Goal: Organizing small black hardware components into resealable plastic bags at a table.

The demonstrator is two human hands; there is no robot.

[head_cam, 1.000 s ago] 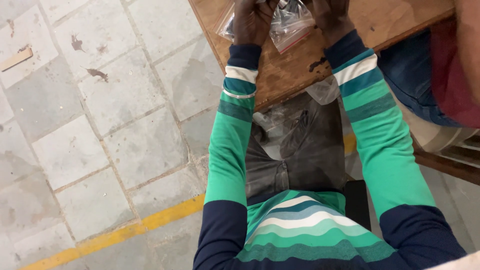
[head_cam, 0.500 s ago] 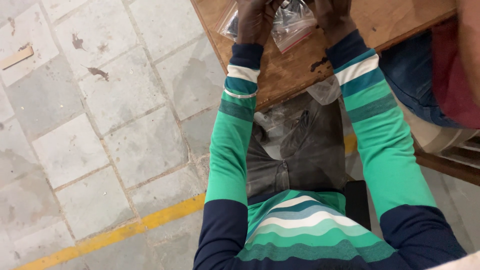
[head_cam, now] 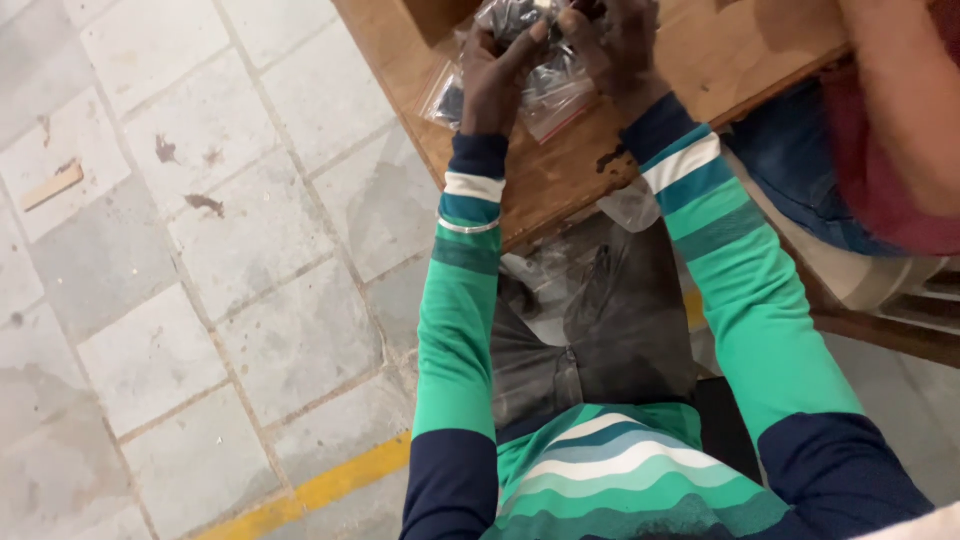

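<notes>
A clear plastic bag with small dark parts inside lies on the wooden table at the top of the head view. My left hand grips the bag's left side. My right hand pinches its top right part, close to the left hand. Both hands hold the bag a little above the tabletop. Green, white and navy striped sleeves cover my arms. A thin bangle rings my left wrist. The bag's upper end is cut off by the frame edge.
Another person in a red top and blue trousers sits at the right, close to the table. A second clear plastic bag lies on my lap under the table edge. Grey floor tiles with a yellow line spread left.
The view has tilted down a little, so my hands and the bag sit lower in the frame. Both hands keep their grip on the bag.
</notes>
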